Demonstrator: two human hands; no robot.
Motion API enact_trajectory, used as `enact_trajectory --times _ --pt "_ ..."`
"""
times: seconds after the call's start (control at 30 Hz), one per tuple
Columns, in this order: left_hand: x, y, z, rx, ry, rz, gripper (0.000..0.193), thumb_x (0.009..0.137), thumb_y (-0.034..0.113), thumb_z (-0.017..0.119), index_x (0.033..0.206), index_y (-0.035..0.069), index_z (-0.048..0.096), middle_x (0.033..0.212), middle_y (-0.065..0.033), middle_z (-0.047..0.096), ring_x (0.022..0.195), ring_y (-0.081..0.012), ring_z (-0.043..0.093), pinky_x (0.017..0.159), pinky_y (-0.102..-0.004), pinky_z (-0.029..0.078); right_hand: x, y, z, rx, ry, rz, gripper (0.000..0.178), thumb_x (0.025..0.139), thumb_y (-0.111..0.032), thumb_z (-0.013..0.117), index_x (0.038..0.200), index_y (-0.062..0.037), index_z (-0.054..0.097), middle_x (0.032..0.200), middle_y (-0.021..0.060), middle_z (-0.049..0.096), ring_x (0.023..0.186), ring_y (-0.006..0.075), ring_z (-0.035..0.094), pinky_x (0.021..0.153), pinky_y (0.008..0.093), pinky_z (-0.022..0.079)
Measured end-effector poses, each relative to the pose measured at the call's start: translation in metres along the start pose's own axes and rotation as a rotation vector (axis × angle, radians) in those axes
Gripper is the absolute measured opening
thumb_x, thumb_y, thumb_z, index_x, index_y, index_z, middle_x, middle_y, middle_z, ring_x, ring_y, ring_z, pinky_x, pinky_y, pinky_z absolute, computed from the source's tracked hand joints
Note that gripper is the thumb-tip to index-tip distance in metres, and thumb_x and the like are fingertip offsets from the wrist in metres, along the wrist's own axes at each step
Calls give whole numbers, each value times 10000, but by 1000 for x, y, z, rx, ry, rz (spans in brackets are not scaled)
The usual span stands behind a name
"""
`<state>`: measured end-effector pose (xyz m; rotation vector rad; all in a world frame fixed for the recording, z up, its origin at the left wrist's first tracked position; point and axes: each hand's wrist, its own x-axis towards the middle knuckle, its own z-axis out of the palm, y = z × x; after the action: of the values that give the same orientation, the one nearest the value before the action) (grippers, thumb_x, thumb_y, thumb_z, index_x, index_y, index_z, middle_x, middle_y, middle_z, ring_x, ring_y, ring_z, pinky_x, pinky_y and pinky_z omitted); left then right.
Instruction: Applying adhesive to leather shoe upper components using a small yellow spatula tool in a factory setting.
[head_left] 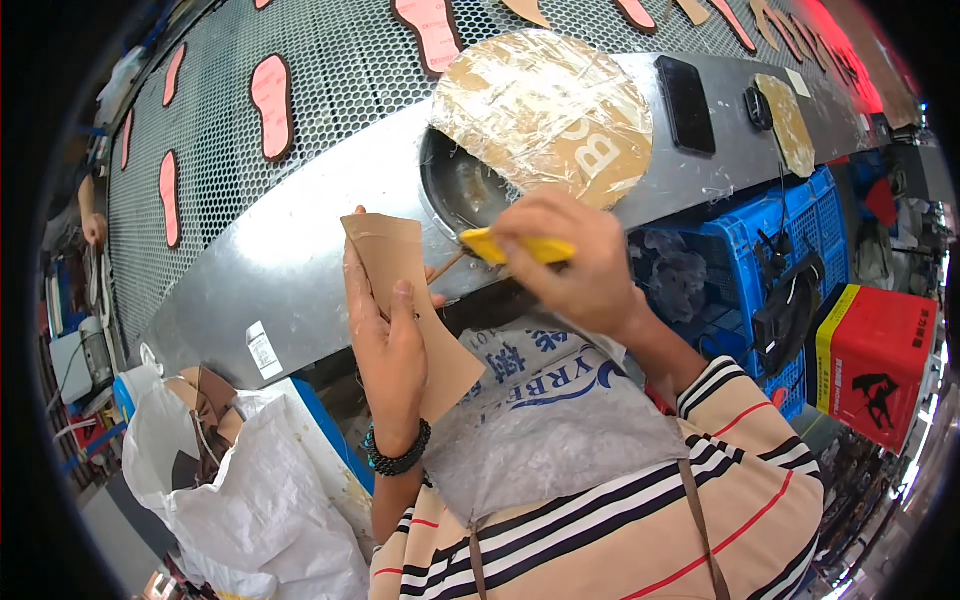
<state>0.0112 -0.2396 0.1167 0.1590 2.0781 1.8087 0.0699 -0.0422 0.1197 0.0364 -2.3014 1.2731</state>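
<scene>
My left hand (392,350) holds a tan curved piece of shoe material (400,262), thumb on its face and fingers behind. Closed around a flat yellow brush (520,246), my right hand (575,265) is slightly blurred; the bristles are hard to make out. The brush is over the near rim of a round black bowl (455,185), just right of the tan piece. A round cardboard cover (548,115) wrapped in clear tape hides much of the bowl. A thin brown strip (447,267) shows between my two hands, its kind unclear.
Pink dark-edged insoles (271,108) lie on a mesh conveyor (215,110) beyond the metal ledge (260,270). A black phone (685,105) rests at right. Below are blue crates (740,270), a red box (875,365) and, at left, a white sack (270,500) of scraps.
</scene>
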Motion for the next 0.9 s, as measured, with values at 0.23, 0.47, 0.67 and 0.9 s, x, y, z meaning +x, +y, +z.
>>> enact_trajectory --times 0.23,0.47,0.67,0.9 --pt "-2 -2 4 -28 70 -94 618 1019 8 493 1595 31 267 1312 -222 616 1040 -246 706 806 -338 612 5 1 1 0 -29 6 104 858 -22 740 959 -13 716 876 127 698 779 268 708 688 362 555" --pt "-47 -33 -44 -968 -133 -479 537 924 0 628 1416 -91 433 1397 -293 574 1241 -342 623 1010 -410 562 3 7 2 -108 4 -21 102 858 -45 757 957 -29 738 831 109 680 742 280 679 675 367 528" --pt "-102 -33 -76 -1107 -416 -681 805 887 24 727 1549 19 269 1277 -352 621 1106 -410 686 917 -531 594 -6 13 11 -93 -60 25 109 855 -58 766 960 -36 746 812 110 669 736 287 669 675 369 518" --pt "-78 -28 -82 -745 -109 -327 653 812 97 756 1397 24 475 932 -141 680 682 -277 683 562 -327 576 4 12 9 -25 -47 64 95 874 -55 755 962 -19 746 867 123 706 780 279 694 704 340 528"
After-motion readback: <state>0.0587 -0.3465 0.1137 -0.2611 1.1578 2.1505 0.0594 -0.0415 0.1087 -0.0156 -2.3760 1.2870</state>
